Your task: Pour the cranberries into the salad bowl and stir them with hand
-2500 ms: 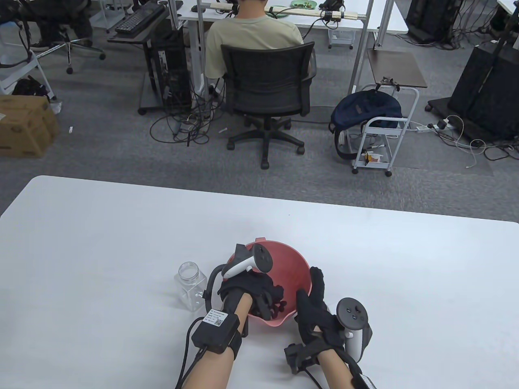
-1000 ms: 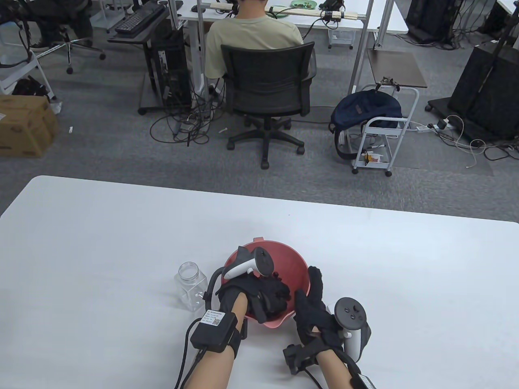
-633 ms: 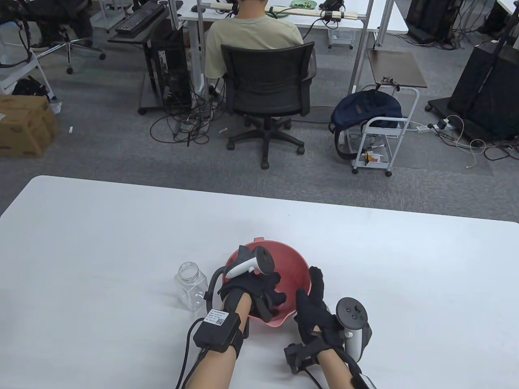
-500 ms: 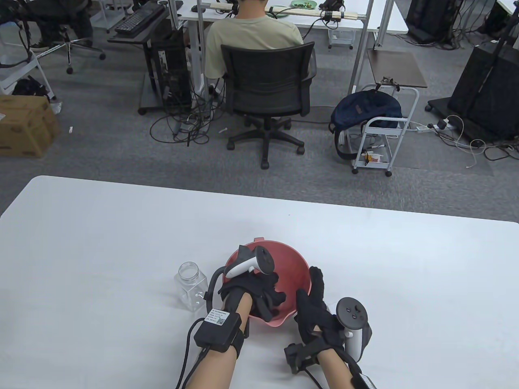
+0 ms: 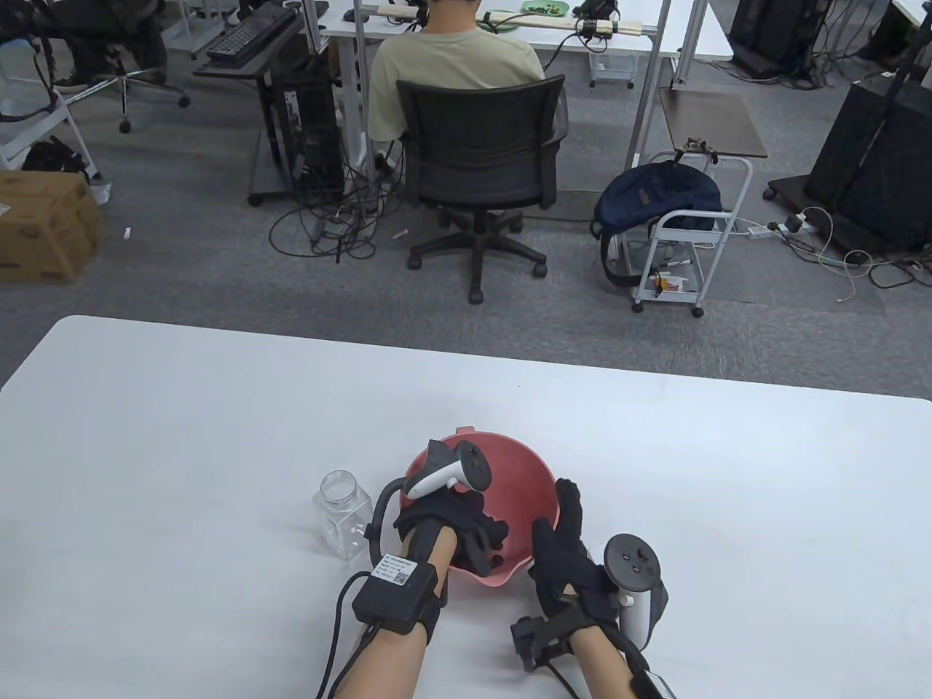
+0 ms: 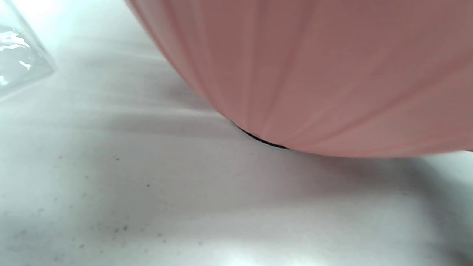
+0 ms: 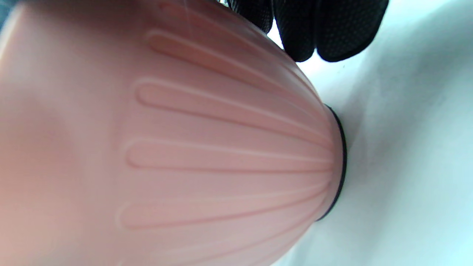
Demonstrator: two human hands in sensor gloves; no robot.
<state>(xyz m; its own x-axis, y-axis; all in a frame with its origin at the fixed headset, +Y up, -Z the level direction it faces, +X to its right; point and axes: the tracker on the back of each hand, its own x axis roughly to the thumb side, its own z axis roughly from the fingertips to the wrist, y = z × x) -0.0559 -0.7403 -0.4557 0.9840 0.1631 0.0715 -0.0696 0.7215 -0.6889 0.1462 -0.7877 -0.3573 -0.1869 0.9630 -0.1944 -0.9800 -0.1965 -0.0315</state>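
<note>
The pink ribbed salad bowl [image 5: 526, 473] stands on the white table [image 5: 218, 437] near its front edge. My left hand [image 5: 484, 537] reaches down inside the bowl, its bent fingers among the dark cranberries, which it mostly hides. My right hand [image 5: 555, 513] holds the bowl's right side, thumb at the near rim and fingers along the outer wall. In the right wrist view, black fingertips [image 7: 325, 33] lie against the bowl's ribbed wall [image 7: 184, 147]. The left wrist view shows only the bowl's outside [image 6: 314, 74] and its base on the table.
An empty clear plastic jar [image 5: 342, 511] stands upright, without a lid, just left of the bowl, close to my left forearm; its corner [image 6: 18, 48] shows in the left wrist view. Beyond the table a person sits in an office chair [image 5: 480, 145].
My left hand has kept moving inside the bowl, its fingers drawing in from the right side toward the near wall. The right hand, the bowl and the jar have stayed put.
</note>
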